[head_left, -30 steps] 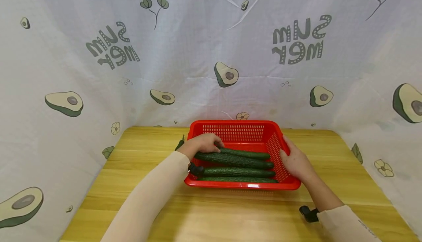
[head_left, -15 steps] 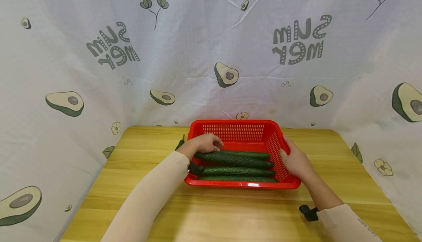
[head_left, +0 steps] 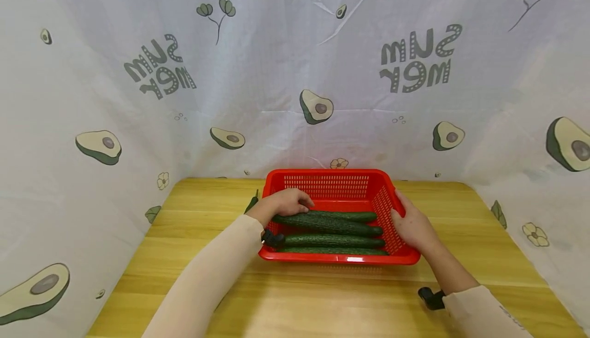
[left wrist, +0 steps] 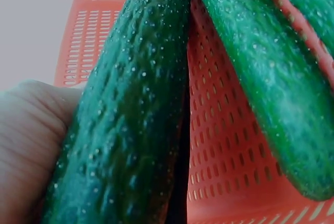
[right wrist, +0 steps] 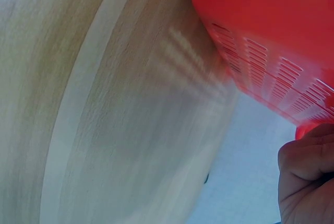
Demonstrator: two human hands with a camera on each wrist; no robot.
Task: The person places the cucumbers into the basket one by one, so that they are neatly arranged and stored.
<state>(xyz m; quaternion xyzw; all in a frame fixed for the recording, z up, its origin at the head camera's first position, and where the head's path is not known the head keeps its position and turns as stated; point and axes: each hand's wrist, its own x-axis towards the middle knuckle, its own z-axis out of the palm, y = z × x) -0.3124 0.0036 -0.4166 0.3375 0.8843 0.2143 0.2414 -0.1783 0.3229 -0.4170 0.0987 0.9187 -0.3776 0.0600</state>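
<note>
A red plastic basket (head_left: 338,258) with slotted walls holds several long dark green cucumbers (head_left: 334,240) lying crosswise. My left hand (head_left: 290,201) reaches over the basket's left side, its fingers curled at the left part of the rear cucumber (head_left: 355,216). In the left wrist view, a bumpy cucumber (left wrist: 125,98) fills the middle, and part of the hand (left wrist: 31,140) lies against its left side. My right hand (head_left: 412,223) grips the right rim of the basket, thumb inside and fingers outside. The right wrist view has that hand (right wrist: 308,177) below the basket's wall (right wrist: 261,15).
A dark green chili pepper (head_left: 251,204) lies on the wooden table (head_left: 304,302), just left of the basket and partly hidden by the left arm. Behind the table hangs a white cloth (head_left: 276,71) printed with avocados. Each wrist wears a small black camera (head_left: 432,298).
</note>
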